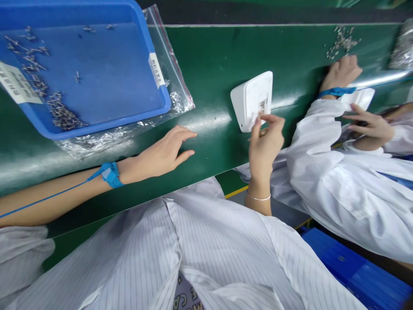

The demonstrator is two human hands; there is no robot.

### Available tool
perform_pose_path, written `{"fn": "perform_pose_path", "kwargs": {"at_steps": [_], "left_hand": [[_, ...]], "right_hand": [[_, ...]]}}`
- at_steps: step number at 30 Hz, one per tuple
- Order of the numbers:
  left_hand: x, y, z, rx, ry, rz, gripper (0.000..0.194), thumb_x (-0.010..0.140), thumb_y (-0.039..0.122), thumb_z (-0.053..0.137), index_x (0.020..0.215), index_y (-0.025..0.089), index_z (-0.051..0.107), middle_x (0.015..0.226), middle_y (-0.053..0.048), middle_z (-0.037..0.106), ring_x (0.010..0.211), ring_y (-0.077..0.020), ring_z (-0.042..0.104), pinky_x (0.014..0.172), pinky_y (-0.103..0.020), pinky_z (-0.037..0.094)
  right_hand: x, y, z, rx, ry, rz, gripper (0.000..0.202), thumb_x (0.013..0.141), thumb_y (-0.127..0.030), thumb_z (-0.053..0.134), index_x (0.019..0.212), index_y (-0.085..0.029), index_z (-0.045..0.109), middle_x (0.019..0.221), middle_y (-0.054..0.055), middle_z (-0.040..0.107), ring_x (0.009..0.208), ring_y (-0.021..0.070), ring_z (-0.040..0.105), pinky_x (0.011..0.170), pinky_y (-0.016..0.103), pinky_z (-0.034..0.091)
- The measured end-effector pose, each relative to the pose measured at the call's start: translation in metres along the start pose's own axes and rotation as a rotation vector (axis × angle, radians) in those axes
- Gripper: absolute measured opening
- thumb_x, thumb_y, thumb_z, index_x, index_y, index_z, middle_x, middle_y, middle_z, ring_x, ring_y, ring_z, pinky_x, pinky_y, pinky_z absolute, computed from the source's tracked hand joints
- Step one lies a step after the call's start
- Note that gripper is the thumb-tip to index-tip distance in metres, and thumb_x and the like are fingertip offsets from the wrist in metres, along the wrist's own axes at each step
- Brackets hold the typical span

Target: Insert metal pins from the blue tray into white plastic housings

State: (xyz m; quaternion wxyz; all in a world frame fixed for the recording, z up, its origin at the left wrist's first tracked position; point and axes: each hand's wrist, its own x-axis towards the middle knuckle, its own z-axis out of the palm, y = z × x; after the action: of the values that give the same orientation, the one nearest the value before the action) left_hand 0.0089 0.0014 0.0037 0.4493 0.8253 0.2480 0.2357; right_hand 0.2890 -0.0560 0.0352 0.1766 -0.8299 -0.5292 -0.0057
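Note:
My left hand (158,155) is held over the green bench with its thumb and fingers apart, nothing in them. A blue wrist strap with a cord circles that wrist. My right hand (267,142) is at the near edge of a white plastic device (254,101) with rounded corners and a small printed label. Thumb and forefinger of this hand come together in front of the label, the other fingers curled; what they hold, if anything, is hidden. Left of the device, a blue tray (112,64) holds many small metal screw-like parts (64,113).
A clear zip bag (176,86) lies under the tray. To the right, a co-worker's hand (343,71) is near a pile of small metal parts (343,41); another hand (371,125) is by a second white device (363,98). A filled bag (402,47) lies at far right.

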Motion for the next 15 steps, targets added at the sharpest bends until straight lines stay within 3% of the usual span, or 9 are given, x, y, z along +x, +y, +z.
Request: {"fn": "perform_pose_path", "kwargs": {"at_steps": [4, 7, 9, 11, 15], "left_hand": [[0.0, -0.003, 0.006, 0.182, -0.009, 0.076, 0.067, 0.099, 0.04, 0.056, 0.152, 0.012, 0.026, 0.149, -0.022, 0.041, 0.147, -0.0409, 0.032, 0.117, -0.064, 0.034], [0.001, -0.006, 0.008, 0.18, -0.034, 0.032, 0.081, 0.095, 0.047, 0.059, 0.156, 0.01, 0.021, 0.155, -0.024, 0.036, 0.15, -0.0423, 0.024, 0.122, -0.066, 0.021], [0.001, -0.008, 0.008, 0.157, -0.06, 0.009, 0.081, 0.093, 0.048, 0.06, 0.156, 0.011, 0.024, 0.155, -0.021, 0.038, 0.15, -0.041, 0.025, 0.124, -0.066, 0.014], [0.002, -0.009, 0.006, 0.147, -0.095, 0.002, 0.08, 0.091, 0.048, 0.06, 0.156, 0.014, 0.027, 0.156, -0.018, 0.039, 0.151, -0.04, 0.026, 0.125, -0.066, 0.009], [0.003, -0.007, 0.0, 0.119, -0.163, -0.006, 0.086, 0.087, 0.053, 0.063, 0.155, 0.014, 0.029, 0.159, -0.015, 0.036, 0.152, -0.0413, 0.021, 0.124, -0.067, 0.004]], "right_hand": [[-0.037, -0.032, -0.003, 0.176, -0.252, -0.036, 0.032, 0.103, -0.047, 0.044, 0.115, -0.02, 0.055, 0.103, 0.006, 0.071, 0.061, 0.0118, 0.061, 0.061, 0.026, 0.047], [-0.064, -0.065, -0.013, 0.488, -0.555, -0.133, 0.027, 0.102, -0.046, 0.049, 0.115, -0.023, 0.055, 0.111, 0.003, 0.071, 0.062, 0.0095, 0.062, 0.061, 0.023, 0.047], [-0.072, -0.079, -0.018, 0.563, -0.702, -0.197, 0.024, 0.102, -0.043, 0.05, 0.116, -0.024, 0.054, 0.115, 0.002, 0.072, 0.065, 0.0094, 0.064, 0.06, 0.022, 0.047], [-0.073, -0.085, -0.019, 0.504, -0.705, -0.256, 0.022, 0.103, -0.04, 0.05, 0.116, -0.023, 0.055, 0.117, 0.002, 0.071, 0.068, 0.0098, 0.065, 0.058, 0.023, 0.045], [-0.067, -0.086, -0.011, 0.2, -0.543, -0.399, 0.02, 0.102, -0.035, 0.049, 0.107, -0.019, 0.06, 0.102, 0.003, 0.072, 0.075, 0.0139, 0.067, 0.055, 0.024, 0.038]]}}
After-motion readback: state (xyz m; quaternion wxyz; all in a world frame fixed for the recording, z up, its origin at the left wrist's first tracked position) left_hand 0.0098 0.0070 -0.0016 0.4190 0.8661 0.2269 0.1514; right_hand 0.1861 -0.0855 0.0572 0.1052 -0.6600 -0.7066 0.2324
